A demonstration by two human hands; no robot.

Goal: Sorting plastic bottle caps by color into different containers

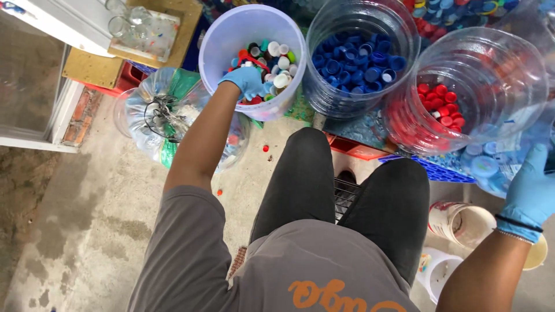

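Left hand (248, 81) deep in mixed-cap bucket (219, 34), fingers curled, grip unclear; right hand (529, 188) open, resting on clear bag (491, 167); bucket could tip, spilling caps onto floor (87, 219)

A knotted clear plastic bag (144, 121) lies just left of and below the white bucket (219, 34), touching its side. It is rounded and bulging, with green and white showing through the film and a dark tie at its gathered neck. Far to the right of the white bucket, a second clear bag (491, 167) slumps, packed with pale blue round lids. Well below and to the right of the white bucket, a round white tub (462, 222) with red and dark print on its wall lies tilted. A smaller white tub (433, 271) with coloured specks sits just beneath it.
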